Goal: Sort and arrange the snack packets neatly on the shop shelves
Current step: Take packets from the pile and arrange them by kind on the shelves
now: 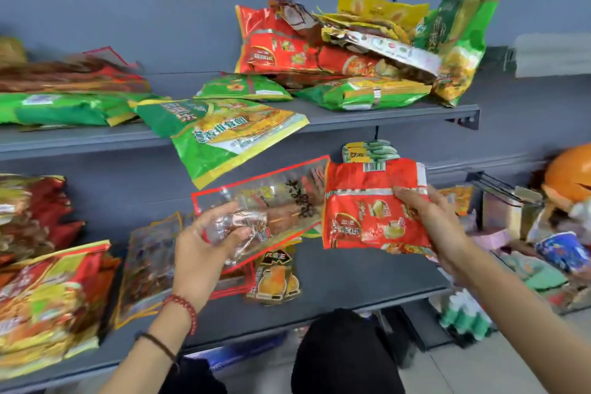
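Observation:
My left hand [204,243] grips a clear packet with a red border [281,201], held tilted in front of the lower shelf [335,291]. My right hand [435,224] holds a red snack packet [367,208] by its right edge, beside the clear one. A large green packet [224,134] hangs over the front lip of the upper shelf [351,118]. Behind it lies a loose heap of red, green and yellow packets [345,51].
Stacked packets fill the left end of the upper shelf [64,89] and of the lower shelf [41,281]. Several clear and orange packets [275,278] lie on the lower shelf under my hands. Boxes and an orange round object [566,173] crowd the right.

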